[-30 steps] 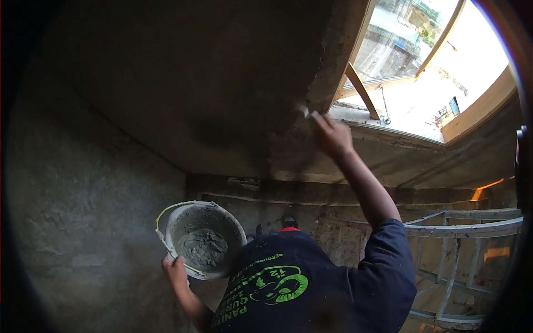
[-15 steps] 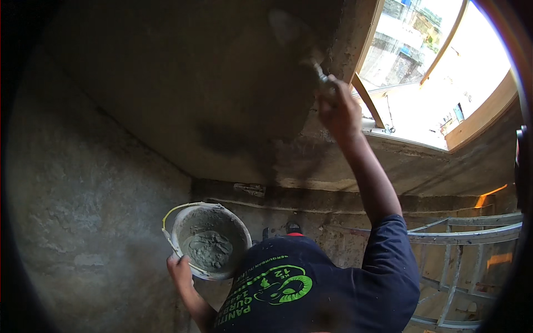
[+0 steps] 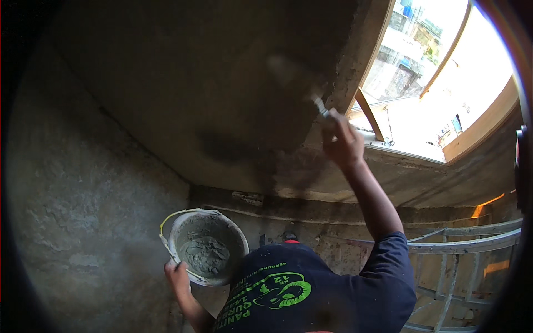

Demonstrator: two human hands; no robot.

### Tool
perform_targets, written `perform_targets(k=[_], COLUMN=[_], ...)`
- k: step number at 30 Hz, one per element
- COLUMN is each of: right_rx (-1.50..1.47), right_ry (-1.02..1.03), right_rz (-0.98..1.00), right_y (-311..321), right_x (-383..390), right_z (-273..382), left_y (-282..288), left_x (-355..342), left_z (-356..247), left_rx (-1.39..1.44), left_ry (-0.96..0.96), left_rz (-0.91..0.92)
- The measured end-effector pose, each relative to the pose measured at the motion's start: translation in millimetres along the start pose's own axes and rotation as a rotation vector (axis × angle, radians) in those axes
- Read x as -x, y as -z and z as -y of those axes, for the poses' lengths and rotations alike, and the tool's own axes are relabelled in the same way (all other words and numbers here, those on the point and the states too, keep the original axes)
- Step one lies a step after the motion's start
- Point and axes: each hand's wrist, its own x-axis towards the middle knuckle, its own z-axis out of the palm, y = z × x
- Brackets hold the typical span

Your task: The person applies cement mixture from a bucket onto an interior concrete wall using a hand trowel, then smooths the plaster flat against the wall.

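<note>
Bucket (image 3: 222, 230), seven o'clock: grey mortar (image 3: 205, 255) contained; eight-o'clock rim is gripped by left fingers (image 3: 174, 268). Trowel (image 3: 318, 101), one o'clock: blurred; handle (image 3: 323, 109) is clasped by right fingers (image 3: 340, 124).

Grey mortar (image 3: 205, 255), whitish bucket (image 3: 241, 236), navy shirt (image 3: 338, 286) – green-printed

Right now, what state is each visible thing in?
Bucket: partly filled
Grey mix: wet-looking, lumpy
Bucket handle: lowered beside the rim
Left hand: closed at the bucket's rim
Trowel: raised, blade blurred
Right hand: closed around trowel
Window: too bright to tell whether open
</note>
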Motion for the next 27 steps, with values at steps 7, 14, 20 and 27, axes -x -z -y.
perform_targets(k=[7, 14, 20, 27], right_rx=[0.019, 0.101, 0.074, 0.221], right_ry=[-0.039, 0.064, -0.100, 0.130], right_rz=[0.274, 0.707, -0.089, 0.544], right_y=[-16.7, -36.1, 14.5, -57.8], right_x=[-0.1, 76.2, -40.5, 63.9], right_z=[11.1, 28.0, 24.5, 6.9], left_y=[-3.4, 0.9, 0.5, -0.5], left_x=[-13.9, 1.7, -8.5, -9.2], left_z=[14.3, -4.4, 20.5, 4.6], left_rx=[0.052, 0.053, -0.009, -0.055], left_ry=[0.071, 0.045, -0.001, -0.018], left_rz=[0.010, -0.013, -0.033, 0.007])
